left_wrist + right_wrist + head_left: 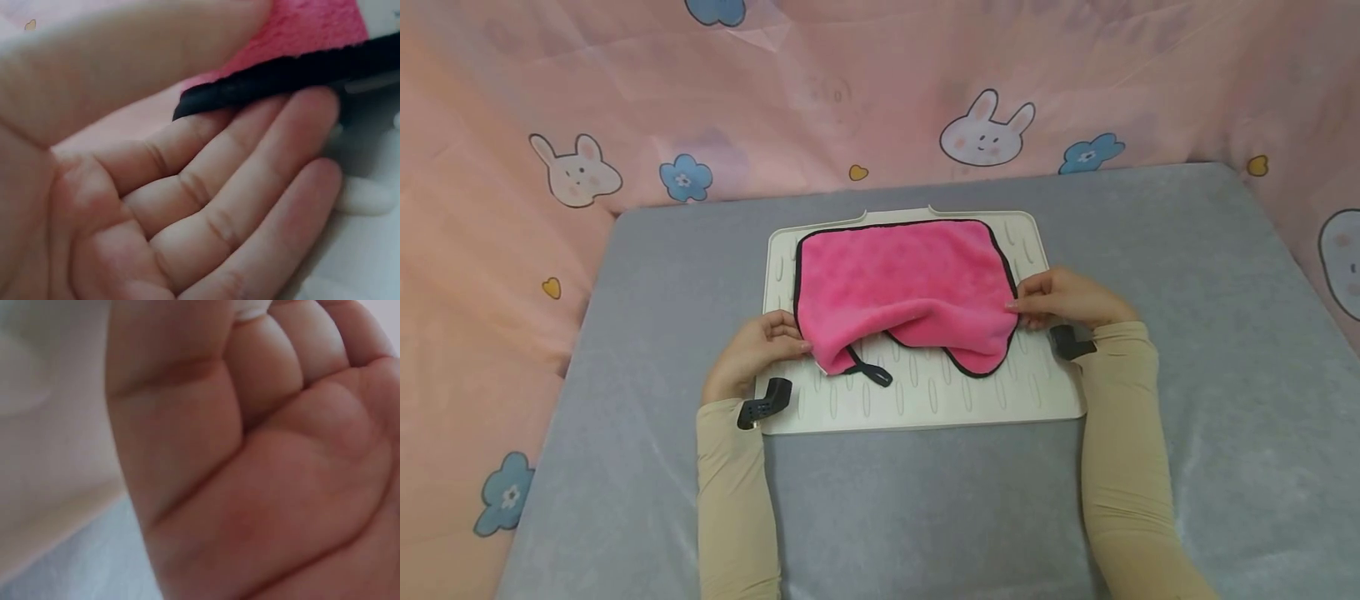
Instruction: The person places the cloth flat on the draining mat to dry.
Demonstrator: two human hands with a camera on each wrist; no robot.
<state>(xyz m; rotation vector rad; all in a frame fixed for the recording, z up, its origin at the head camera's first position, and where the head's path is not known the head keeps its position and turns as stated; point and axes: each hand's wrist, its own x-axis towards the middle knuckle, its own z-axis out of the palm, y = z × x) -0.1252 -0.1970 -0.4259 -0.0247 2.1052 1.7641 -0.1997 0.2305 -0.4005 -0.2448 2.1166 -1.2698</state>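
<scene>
Left hand pinches left edge of pink cloth, thumb on top, right hand pinches right edge, cloth between both, on cream tray, nearer tray's far edge, near side rumpled, black loop toward tray's near edge.

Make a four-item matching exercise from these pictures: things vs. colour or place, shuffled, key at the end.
1. cloth
2. tray
3. hanging loop
4. right hand

A. cream-white, under the cloth
B. at the cloth's right edge
C. pink with dark trim
D. black, at the cloth's near-left corner

Pairs: 1-C, 2-A, 3-D, 4-B
</scene>
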